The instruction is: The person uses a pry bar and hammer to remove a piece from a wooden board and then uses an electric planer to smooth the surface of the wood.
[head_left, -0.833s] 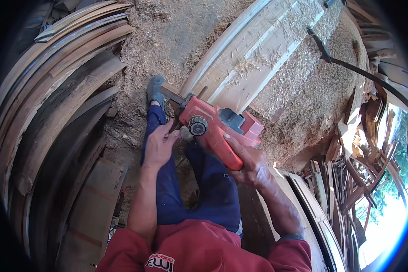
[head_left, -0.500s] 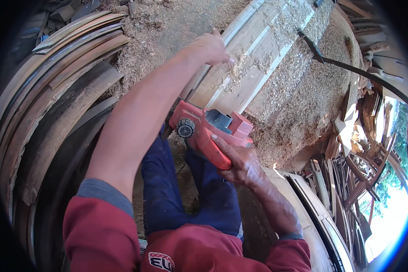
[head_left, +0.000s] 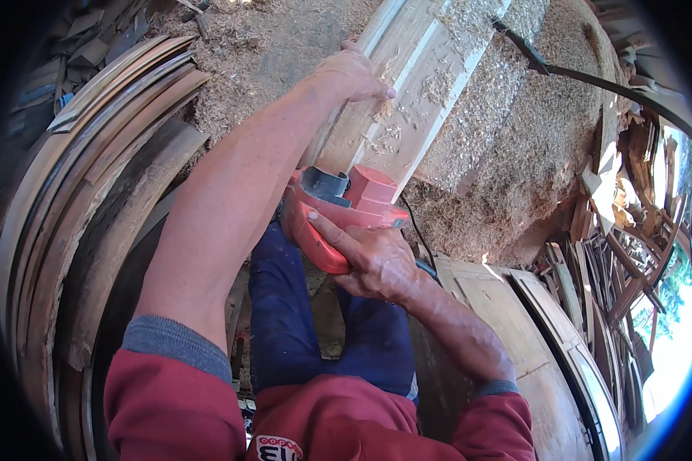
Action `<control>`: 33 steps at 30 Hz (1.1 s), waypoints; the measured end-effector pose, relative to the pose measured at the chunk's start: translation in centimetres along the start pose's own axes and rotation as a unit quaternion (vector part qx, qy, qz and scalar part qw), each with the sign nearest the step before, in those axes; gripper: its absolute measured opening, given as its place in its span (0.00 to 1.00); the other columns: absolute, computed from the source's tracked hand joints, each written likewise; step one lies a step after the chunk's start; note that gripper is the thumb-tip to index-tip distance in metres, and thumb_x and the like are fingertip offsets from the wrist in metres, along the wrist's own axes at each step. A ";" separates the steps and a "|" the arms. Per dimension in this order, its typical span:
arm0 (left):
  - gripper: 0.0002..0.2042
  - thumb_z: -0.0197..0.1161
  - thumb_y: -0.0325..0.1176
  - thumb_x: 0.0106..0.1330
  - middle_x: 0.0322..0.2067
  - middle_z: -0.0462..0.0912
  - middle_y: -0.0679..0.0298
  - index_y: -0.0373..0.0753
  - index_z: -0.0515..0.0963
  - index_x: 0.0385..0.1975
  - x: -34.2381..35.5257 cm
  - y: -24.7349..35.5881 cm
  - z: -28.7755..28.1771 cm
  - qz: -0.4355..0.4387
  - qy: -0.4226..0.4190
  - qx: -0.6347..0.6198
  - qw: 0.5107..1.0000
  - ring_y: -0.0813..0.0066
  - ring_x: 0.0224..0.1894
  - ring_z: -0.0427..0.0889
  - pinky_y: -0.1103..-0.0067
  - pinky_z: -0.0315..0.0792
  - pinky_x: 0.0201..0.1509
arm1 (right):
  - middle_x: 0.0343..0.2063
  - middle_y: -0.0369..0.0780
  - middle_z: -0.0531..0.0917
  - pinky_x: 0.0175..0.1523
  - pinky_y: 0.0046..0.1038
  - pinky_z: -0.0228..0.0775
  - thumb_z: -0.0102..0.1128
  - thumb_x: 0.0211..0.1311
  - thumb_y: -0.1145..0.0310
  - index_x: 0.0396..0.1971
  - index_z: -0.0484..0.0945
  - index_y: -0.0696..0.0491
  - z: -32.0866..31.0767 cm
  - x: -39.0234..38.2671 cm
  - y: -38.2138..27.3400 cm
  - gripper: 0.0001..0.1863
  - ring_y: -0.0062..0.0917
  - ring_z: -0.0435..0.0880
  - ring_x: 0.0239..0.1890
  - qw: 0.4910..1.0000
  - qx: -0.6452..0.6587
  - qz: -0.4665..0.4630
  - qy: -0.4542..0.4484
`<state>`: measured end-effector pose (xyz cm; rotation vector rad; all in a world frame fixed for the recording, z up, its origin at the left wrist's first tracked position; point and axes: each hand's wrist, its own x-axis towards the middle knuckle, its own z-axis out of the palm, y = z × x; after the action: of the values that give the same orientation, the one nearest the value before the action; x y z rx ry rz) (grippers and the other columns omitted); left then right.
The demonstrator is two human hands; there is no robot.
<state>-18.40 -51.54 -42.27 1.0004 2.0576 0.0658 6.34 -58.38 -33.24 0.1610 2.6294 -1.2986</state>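
My left hand (head_left: 352, 77) reaches far forward over the long pale wooden board (head_left: 430, 77), fingers curled at its left edge and thumb on the shavings-strewn face. My right hand (head_left: 373, 261) is closed around the handle of a red electric planer (head_left: 369, 203) with a dark grey opening on top. The planer sits at the near end of the board, above my legs, partly behind my left forearm. A black cord (head_left: 414, 227) hangs from the planer's right side.
Curved planks (head_left: 92, 192) are stacked at my left. Thick shavings (head_left: 530, 154) cover the floor around the board. A long dark strip (head_left: 592, 84) crosses the upper right. Panels (head_left: 515, 330) and scrap wood (head_left: 623, 269) lie at my right, near a bright opening.
My left hand has left the planer's front and moved forward onto the board. The planer has shifted left and turned in my right hand, so its round knob is hidden.
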 end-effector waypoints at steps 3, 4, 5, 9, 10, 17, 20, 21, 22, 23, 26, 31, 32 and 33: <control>0.59 0.71 0.62 0.50 0.48 0.79 0.34 0.08 0.51 0.59 0.3 0.3 0.2 -0.010 -0.001 0.007 1.000 0.47 0.53 0.82 0.68 0.76 0.56 | 0.24 0.41 0.78 0.28 0.40 0.72 0.71 0.45 0.61 0.73 0.58 0.48 0.2 0.7 -0.3 0.50 0.38 0.82 0.24 1.000 0.012 0.000 -0.007; 0.59 0.71 0.62 0.50 0.48 0.79 0.34 0.08 0.51 0.59 0.4 0.1 0.3 -0.009 -0.001 0.008 1.000 0.47 0.53 0.82 0.68 0.76 0.56 | 0.24 0.41 0.78 0.28 0.40 0.72 0.71 0.45 0.61 0.73 0.58 0.48 0.3 1.2 -0.5 0.50 0.38 0.82 0.24 1.000 0.012 0.001 -0.005; 0.58 0.71 0.63 0.50 0.48 0.79 0.34 0.09 0.52 0.59 0.4 -0.1 0.4 -0.016 0.001 -0.003 1.000 0.47 0.53 0.82 0.68 0.76 0.56 | 0.25 0.41 0.78 0.28 0.40 0.72 0.71 0.46 0.60 0.73 0.57 0.47 0.3 1.8 -0.8 0.51 0.39 0.82 0.24 1.000 0.009 -0.002 -0.011; 0.57 0.71 0.64 0.51 0.49 0.79 0.34 0.10 0.55 0.58 0.2 0.2 0.4 -0.003 0.011 0.014 1.000 0.47 0.52 0.82 0.68 0.76 0.56 | 0.26 0.42 0.78 0.29 0.42 0.72 0.72 0.47 0.58 0.73 0.56 0.47 0.6 2.6 -1.4 0.51 0.40 0.82 0.24 1.000 0.001 0.008 -0.023; 0.57 0.71 0.64 0.51 0.49 0.79 0.34 0.10 0.55 0.58 0.3 0.2 0.4 -0.003 0.011 0.013 1.000 0.47 0.52 0.82 0.68 0.76 0.56 | 0.26 0.42 0.78 0.29 0.42 0.72 0.72 0.47 0.58 0.73 0.56 0.47 0.5 2.5 -1.4 0.51 0.40 0.82 0.24 1.000 0.001 0.008 -0.023; 0.59 0.70 0.66 0.50 0.50 0.78 0.34 0.09 0.55 0.58 0.3 0.3 -0.1 -0.020 -0.010 0.020 1.000 0.48 0.55 0.81 0.66 0.75 0.58 | 0.23 0.41 0.77 0.29 0.39 0.73 0.71 0.46 0.60 0.73 0.58 0.47 -0.4 -1.2 0.0 0.50 0.38 0.82 0.24 1.000 -0.006 0.027 -0.012; 0.62 0.69 0.69 0.50 0.52 0.77 0.34 0.07 0.52 0.60 0.1 0.6 -0.3 -0.022 -0.031 0.025 0.999 0.48 0.58 0.79 0.65 0.73 0.61 | 0.22 0.40 0.76 0.28 0.39 0.73 0.71 0.45 0.61 0.72 0.61 0.47 -1.0 -3.6 1.1 0.49 0.36 0.82 0.23 0.999 -0.016 0.033 -0.005; 0.63 0.69 0.70 0.50 0.52 0.77 0.34 0.07 0.52 0.60 0.1 0.5 -0.4 -0.029 -0.036 0.017 0.999 0.47 0.58 0.79 0.65 0.73 0.61 | 0.22 0.39 0.76 0.28 0.39 0.73 0.71 0.44 0.62 0.71 0.62 0.47 -1.2 -4.4 1.5 0.48 0.36 0.81 0.22 0.999 -0.022 0.033 0.000; 0.63 0.69 0.70 0.50 0.52 0.77 0.34 0.07 0.52 0.60 0.2 0.5 -0.4 -0.030 -0.035 0.019 0.999 0.47 0.58 0.79 0.65 0.73 0.61 | 0.21 0.38 0.76 0.28 0.38 0.73 0.71 0.43 0.63 0.70 0.64 0.47 -1.4 -5.2 1.8 0.47 0.35 0.81 0.22 0.999 -0.021 0.030 0.012; 0.63 0.69 0.70 0.50 0.52 0.77 0.34 0.07 0.53 0.60 0.2 0.5 -0.3 -0.032 -0.033 0.016 0.999 0.47 0.58 0.79 0.65 0.73 0.61 | 0.21 0.38 0.76 0.28 0.38 0.73 0.71 0.43 0.63 0.70 0.64 0.47 -1.6 -6.2 2.1 0.47 0.35 0.81 0.22 0.999 -0.020 0.028 0.013; 0.59 0.71 0.67 0.49 0.50 0.78 0.35 0.10 0.57 0.58 0.0 0.4 -0.2 -0.034 -0.008 0.016 0.999 0.48 0.55 0.80 0.66 0.74 0.58 | 0.21 0.38 0.75 0.32 0.39 0.71 0.71 0.45 0.58 0.69 0.65 0.45 -2.2 -8.7 2.8 0.46 0.35 0.80 0.23 0.998 -0.033 0.058 0.014; 0.55 0.74 0.62 0.49 0.49 0.79 0.34 0.13 0.60 0.58 0.0 0.6 -0.1 -0.036 0.005 0.002 0.999 0.49 0.53 0.82 0.67 0.75 0.56 | 0.20 0.37 0.74 0.32 0.37 0.70 0.71 0.42 0.63 0.68 0.68 0.45 -2.3 -13.7 4.9 0.46 0.34 0.79 0.22 0.996 -0.028 0.073 0.033; 0.55 0.74 0.62 0.49 0.50 0.78 0.34 0.13 0.59 0.58 -0.1 0.7 -0.1 -0.035 0.010 0.010 0.999 0.48 0.53 0.82 0.67 0.75 0.56 | 0.20 0.37 0.73 0.31 0.36 0.70 0.71 0.42 0.63 0.68 0.68 0.45 -2.3 -14.3 5.2 0.45 0.33 0.79 0.22 0.996 -0.030 0.071 0.041; 0.55 0.74 0.62 0.50 0.50 0.78 0.34 0.13 0.59 0.59 0.0 0.7 0.1 -0.033 0.013 0.018 0.999 0.48 0.53 0.82 0.67 0.75 0.57 | 0.20 0.37 0.73 0.31 0.36 0.70 0.71 0.42 0.63 0.67 0.69 0.45 -2.1 -14.6 5.3 0.45 0.33 0.79 0.22 0.996 -0.031 0.072 0.049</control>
<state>-17.92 -51.12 -42.05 0.9570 2.1203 0.0076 21.28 -53.56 -32.73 0.4063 2.6775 -1.1904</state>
